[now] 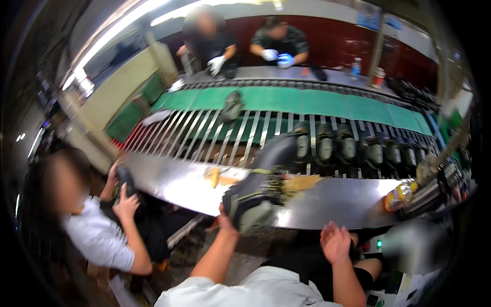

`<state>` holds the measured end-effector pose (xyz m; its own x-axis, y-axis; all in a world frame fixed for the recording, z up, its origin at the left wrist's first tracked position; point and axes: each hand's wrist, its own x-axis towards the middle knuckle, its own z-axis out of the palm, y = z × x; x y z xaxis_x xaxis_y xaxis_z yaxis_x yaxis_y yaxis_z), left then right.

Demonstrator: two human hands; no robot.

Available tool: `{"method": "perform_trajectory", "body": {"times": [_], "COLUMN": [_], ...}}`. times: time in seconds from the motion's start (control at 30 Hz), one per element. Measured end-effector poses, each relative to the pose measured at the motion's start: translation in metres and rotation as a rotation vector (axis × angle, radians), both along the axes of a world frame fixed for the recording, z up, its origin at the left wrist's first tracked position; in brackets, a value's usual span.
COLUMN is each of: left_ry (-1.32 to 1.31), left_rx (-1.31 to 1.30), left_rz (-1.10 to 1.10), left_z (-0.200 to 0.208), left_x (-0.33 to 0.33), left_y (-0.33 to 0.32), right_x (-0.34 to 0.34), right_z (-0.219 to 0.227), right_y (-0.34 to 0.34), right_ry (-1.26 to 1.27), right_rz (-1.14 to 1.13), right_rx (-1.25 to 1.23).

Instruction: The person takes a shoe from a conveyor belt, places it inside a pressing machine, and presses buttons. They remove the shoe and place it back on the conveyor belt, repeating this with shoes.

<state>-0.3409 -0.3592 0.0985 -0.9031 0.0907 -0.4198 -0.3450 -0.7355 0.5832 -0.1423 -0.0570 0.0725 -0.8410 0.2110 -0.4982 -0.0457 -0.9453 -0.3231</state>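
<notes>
At steel bench [332,204], hands: left hand [227,222] gripping one shoe [250,202], roughly eight shoes on conveyor [358,148]

Head view of a shoe assembly line. The left hand [228,221] grips a grey-and-black shoe [250,202] at its heel end, over the near edge of the steel workbench [337,204]. The right hand [335,240] hangs open and empty below the bench edge, apart from the shoe. Beyond the bench, a slatted conveyor [204,135] carries a row of dark shoes [358,148] at right and a single shoe [232,105] farther off. A seated co-worker [102,225] at left holds a dark shoe [125,179]; two gloved workers [245,43] stand opposite.
</notes>
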Motion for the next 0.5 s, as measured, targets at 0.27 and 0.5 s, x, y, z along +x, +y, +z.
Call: {"method": "perform_trajectory", "body": {"times": [0.27,0.5], "left_ry": [-0.053,-0.147], "left_rx": [0.666,0.653], "left_rz": [-0.800,-1.335], "left_z": [-0.006,0.026], "left_x": [0.090,0.172], "left_y": [0.084,0.179], "right_x": [-0.091,0.072], "right_z": [0.069,0.098], "right_y": [0.006,0.081], "right_ry": [0.496,0.815], "right_rz": [-0.078,-0.232], "right_rx": [0.048,0.120]}}
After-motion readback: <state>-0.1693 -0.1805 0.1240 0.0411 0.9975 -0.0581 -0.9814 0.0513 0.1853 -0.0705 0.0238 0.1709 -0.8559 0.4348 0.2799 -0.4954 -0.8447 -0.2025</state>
